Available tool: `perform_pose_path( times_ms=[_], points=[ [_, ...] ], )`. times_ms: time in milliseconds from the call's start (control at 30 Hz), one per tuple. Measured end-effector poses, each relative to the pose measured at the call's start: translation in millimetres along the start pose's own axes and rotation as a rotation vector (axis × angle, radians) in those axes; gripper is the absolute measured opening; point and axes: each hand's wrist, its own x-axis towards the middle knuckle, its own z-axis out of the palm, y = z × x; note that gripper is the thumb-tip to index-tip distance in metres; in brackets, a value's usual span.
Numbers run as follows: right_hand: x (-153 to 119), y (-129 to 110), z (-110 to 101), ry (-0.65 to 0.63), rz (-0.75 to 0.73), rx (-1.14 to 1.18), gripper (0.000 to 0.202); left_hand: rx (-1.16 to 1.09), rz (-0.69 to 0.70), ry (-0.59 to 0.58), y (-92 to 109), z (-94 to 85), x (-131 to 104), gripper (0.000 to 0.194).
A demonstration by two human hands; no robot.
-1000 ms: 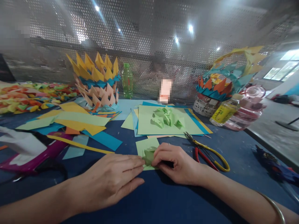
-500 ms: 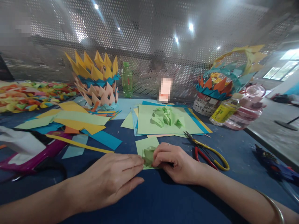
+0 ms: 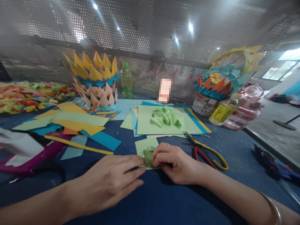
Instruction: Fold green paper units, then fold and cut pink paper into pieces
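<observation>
A small folded piece of light green paper (image 3: 148, 154) lies on a flat light green paper square (image 3: 142, 144) on the dark blue table. Coming from the left, my left hand (image 3: 114, 175) has its fingers stretched out, and the fingertips touch the folded paper's left edge. My right hand (image 3: 174, 161) is curled, pinching the right side of the folded paper between thumb and fingers. Its fingers hide part of the paper. Several folded green pieces (image 3: 166, 116) sit behind on a stack of coloured sheets (image 3: 145, 126).
Yellow-and-red-handled pliers (image 3: 211, 153) lie right of my right hand. A purple glue gun (image 3: 42, 156) and paper strips (image 3: 77, 120) are at left. Behind stand a paper crown stack (image 3: 96, 81), a green bottle (image 3: 127, 81) and a yellow-labelled bottle (image 3: 223, 111). A blue tool (image 3: 276, 165) lies far right.
The view has shifted very slightly. My left fingertips have edged a little further onto the folded paper; my right hand keeps its pinch.
</observation>
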Motion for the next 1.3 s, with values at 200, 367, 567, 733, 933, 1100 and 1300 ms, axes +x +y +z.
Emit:
perform_pose_path(
  times_ms=[200, 367, 567, 733, 933, 1100, 1300],
  points=[
    [0, -1, -5, -0.047, -0.056, -0.089, 0.025, 0.020, -0.008, 0.014, 3, -0.7, 1, 0.028],
    [-1, -4, -6, -0.119, -0.124, -0.285, 0.022, 0.024, -0.029, 0.039, 7, -3.3, 5, 0.029],
    [-1, -10, -2, -0.169, -0.207, -0.404, 0.023, 0.018, -0.046, 0.027, 8, -2.1, 5, 0.030],
    [2, -14, -3, -0.187, -0.217, -0.507, 0.021, -0.006, -0.039, -0.006, 4, 1.9, 2, 0.026],
    [2, -14, -3, -0.162, -0.230, -0.568, 0.018, 0.012, -0.035, 0.025, 5, -0.3, 4, 0.033],
    [-2, -9, -6, -0.137, -0.202, -0.571, 0.018, 0.008, -0.039, 0.017, 8, -4.2, 6, 0.037],
    [-2, 2, -6, 0.000, -0.152, -0.454, 0.026, 0.054, -0.036, 0.052, 9, -7.4, 6, 0.033]
  ],
)
